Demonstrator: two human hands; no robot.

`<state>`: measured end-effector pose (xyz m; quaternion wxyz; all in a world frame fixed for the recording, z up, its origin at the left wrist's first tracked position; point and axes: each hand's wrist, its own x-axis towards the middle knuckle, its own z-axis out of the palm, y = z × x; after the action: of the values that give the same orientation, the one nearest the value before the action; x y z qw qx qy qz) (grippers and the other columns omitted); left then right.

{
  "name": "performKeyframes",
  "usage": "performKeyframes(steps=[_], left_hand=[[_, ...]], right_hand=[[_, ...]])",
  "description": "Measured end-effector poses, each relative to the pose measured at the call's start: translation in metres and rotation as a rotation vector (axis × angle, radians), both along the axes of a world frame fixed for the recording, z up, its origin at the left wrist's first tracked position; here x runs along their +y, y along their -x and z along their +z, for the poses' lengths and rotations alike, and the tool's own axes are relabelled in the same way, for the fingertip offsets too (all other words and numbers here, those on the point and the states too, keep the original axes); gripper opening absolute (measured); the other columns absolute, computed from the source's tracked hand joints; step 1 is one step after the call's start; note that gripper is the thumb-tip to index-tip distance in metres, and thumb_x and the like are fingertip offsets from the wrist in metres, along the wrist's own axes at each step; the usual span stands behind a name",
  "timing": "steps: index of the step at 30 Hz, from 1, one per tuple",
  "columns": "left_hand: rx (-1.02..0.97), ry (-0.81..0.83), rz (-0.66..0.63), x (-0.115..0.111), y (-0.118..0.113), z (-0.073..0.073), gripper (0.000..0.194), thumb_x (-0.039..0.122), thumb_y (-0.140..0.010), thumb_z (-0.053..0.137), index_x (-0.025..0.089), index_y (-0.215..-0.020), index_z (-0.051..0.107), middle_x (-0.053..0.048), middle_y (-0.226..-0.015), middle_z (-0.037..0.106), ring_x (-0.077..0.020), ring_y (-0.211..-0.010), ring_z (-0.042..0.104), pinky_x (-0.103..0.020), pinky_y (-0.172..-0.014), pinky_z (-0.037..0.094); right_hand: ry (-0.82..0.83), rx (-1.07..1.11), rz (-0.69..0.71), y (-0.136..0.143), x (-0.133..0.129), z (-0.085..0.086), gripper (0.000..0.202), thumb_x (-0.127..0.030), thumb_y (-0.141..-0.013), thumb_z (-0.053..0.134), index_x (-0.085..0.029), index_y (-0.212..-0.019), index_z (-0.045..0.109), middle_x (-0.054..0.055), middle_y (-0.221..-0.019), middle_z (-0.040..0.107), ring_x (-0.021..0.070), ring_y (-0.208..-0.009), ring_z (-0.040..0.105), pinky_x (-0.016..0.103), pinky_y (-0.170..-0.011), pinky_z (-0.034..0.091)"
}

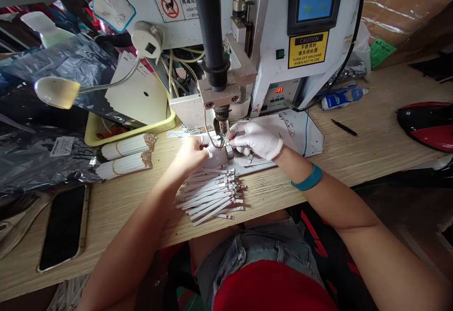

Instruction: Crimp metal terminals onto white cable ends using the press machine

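Note:
My left hand [194, 153], with white covers on some fingertips, is closed in a pinch just left of the soldering machine's tip [222, 127]. What it pinches is too small to make out. Right of the tip, my right hand [257, 140] wears a white glove with bare thumb and fingertip ends. Its fingers are drawn together at the small metal fixture [229, 150], and whatever is between them is hidden. A thin bent tube [208, 134] curves down to the tip. Below my hands lies a loose pile of white flat strips [210, 197] with small connector ends.
Two bundles of white strips [123, 157] lie left, beside a yellow basket [130, 134]. A phone [64, 228] rests near the front edge. A small lamp [56, 92] reaches in from the left. Rightward are a blue-white tube [343, 97], black tweezers [344, 127] and a red-black object [428, 124].

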<state>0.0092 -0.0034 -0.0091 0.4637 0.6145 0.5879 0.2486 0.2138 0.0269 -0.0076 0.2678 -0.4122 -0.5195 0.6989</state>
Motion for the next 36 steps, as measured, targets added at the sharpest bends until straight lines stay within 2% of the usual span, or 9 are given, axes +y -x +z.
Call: performKeyframes(steps=[6,11,16,22,29,33,36], left_hand=[[-0.049,0.023,0.029,0.001,-0.001,0.001,0.005,0.019,-0.059,0.054,0.016,-0.061,0.052,0.004,-0.056,0.046,-0.0104,-0.057,0.039,-0.024,-0.056,0.029],[-0.06,0.048,0.044,0.0,-0.005,0.006,0.007,0.021,-0.057,0.054,0.015,-0.06,0.052,0.003,-0.058,0.047,-0.0082,-0.054,0.034,-0.023,-0.052,0.022],[-0.091,0.077,0.022,0.001,-0.002,0.005,0.009,0.02,-0.052,0.049,0.016,-0.06,0.052,0.004,-0.055,0.043,-0.0076,-0.052,0.03,-0.023,-0.051,0.02],[-0.067,0.077,0.02,0.002,0.001,0.004,0.01,0.021,-0.054,0.05,0.015,-0.061,0.055,0.004,-0.054,0.042,-0.0077,-0.052,0.029,-0.023,-0.051,0.02],[-0.055,0.056,0.016,0.003,-0.001,0.002,0.011,0.025,-0.061,0.058,0.014,-0.062,0.057,0.003,-0.057,0.049,-0.0073,-0.051,0.032,-0.023,-0.051,0.022],[-0.011,0.014,-0.038,0.001,0.006,0.009,0.009,0.023,-0.063,0.059,0.014,-0.061,0.061,0.002,-0.056,0.052,-0.0082,-0.051,0.037,-0.022,-0.05,0.027],[0.173,0.001,-0.127,-0.006,0.014,0.019,0.011,0.025,-0.066,0.062,0.016,-0.067,0.069,-0.001,-0.061,0.062,-0.0116,-0.054,0.049,-0.023,-0.053,0.036]], right_hand=[[-0.007,0.015,-0.009,0.0,0.0,-0.002,0.013,-0.013,-0.073,0.066,-0.017,-0.081,0.057,-0.002,-0.059,0.055,0.0052,-0.04,0.043,0.016,-0.032,0.03],[0.002,0.038,-0.014,0.0,0.001,-0.006,0.014,-0.014,-0.071,0.067,-0.016,-0.081,0.057,-0.001,-0.061,0.055,0.006,-0.042,0.044,0.017,-0.032,0.031],[0.021,0.074,-0.025,0.0,0.001,-0.009,0.015,-0.013,-0.07,0.066,-0.016,-0.081,0.058,-0.001,-0.066,0.055,0.0058,-0.045,0.045,0.016,-0.033,0.031],[0.023,0.056,-0.021,-0.001,0.001,-0.005,0.015,-0.013,-0.07,0.067,-0.017,-0.08,0.057,-0.001,-0.066,0.054,0.0065,-0.045,0.046,0.018,-0.032,0.032],[-0.011,0.038,-0.005,0.0,0.0,-0.006,0.016,-0.016,-0.071,0.068,-0.018,-0.08,0.055,-0.001,-0.067,0.056,0.0067,-0.044,0.046,0.019,-0.032,0.031],[-0.163,-0.043,0.034,-0.01,0.005,-0.003,0.015,-0.022,-0.075,0.067,-0.018,-0.087,0.059,0.0,-0.069,0.06,0.0085,-0.047,0.049,0.021,-0.037,0.036],[-0.447,-0.223,0.026,-0.023,0.01,0.003,0.013,-0.022,-0.077,0.066,-0.016,-0.089,0.067,0.003,-0.081,0.068,0.0138,-0.064,0.06,0.027,-0.055,0.049]])
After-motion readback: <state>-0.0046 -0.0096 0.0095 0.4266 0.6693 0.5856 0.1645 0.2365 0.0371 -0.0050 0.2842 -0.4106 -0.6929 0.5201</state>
